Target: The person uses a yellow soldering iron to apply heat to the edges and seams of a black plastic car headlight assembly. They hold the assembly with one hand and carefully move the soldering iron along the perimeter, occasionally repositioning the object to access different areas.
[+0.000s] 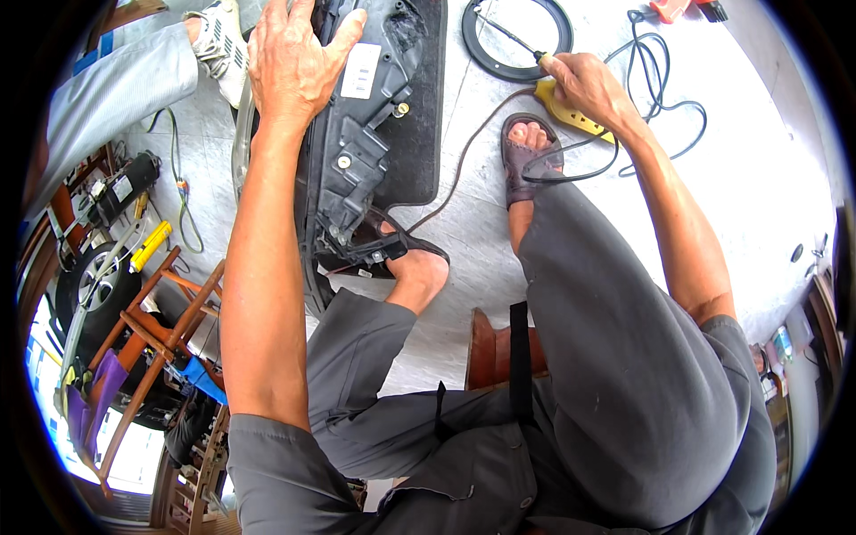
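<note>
My left hand [292,73] lies on the upper end of a black car headlight housing [361,147], thumb and fingers stretched apart. The housing has a white label and round fittings, and it sits on a dark mat [419,134]. My right hand [588,87] is closed round the handle of what looks like a screwdriver [513,36]. Its long thin shaft points up and left, over a black ring [474,55] on the floor. Just below that hand is a yellow power strip [571,111], partly covered by it.
Black cable [655,80] loops across the floor at right, near an orange-red tool [670,9]. My sandalled feet flank the mat's right edge. Another person's leg [134,85] and shoe are at upper left. A wooden rack [156,334] and a wheel [94,290] stand at left.
</note>
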The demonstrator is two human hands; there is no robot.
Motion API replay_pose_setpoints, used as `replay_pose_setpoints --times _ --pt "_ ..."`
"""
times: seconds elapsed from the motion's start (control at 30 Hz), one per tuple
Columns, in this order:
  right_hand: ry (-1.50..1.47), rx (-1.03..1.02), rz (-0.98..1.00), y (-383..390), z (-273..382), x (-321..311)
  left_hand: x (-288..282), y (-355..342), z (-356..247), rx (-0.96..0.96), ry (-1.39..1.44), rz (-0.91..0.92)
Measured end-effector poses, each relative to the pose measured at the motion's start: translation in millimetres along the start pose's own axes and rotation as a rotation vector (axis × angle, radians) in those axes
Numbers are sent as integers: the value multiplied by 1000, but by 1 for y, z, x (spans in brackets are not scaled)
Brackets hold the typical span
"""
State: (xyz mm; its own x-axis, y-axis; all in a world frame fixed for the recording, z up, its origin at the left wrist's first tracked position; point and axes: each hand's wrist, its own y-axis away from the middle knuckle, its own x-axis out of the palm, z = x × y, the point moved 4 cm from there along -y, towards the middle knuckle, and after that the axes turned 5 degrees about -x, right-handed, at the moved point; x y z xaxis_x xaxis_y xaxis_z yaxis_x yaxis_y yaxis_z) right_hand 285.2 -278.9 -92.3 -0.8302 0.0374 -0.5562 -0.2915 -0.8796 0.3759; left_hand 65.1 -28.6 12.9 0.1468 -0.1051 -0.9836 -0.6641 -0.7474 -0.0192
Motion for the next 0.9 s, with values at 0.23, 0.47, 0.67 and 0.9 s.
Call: replay_pose_setpoints --times 0.23,0.47,0.67,0.9 --pt "-15 92 102 -2 3 -6 -3 10 -8 159 22 -155" --pt "16 106 141 -3 3 -11 -4 24 -12 171 31 -246" --pt "-35 81 21 4 6 -11 -8 50 -74 269 125 -284" --pt "-14 25 89 0 -6 -14 89 109 -122 131 429 167"
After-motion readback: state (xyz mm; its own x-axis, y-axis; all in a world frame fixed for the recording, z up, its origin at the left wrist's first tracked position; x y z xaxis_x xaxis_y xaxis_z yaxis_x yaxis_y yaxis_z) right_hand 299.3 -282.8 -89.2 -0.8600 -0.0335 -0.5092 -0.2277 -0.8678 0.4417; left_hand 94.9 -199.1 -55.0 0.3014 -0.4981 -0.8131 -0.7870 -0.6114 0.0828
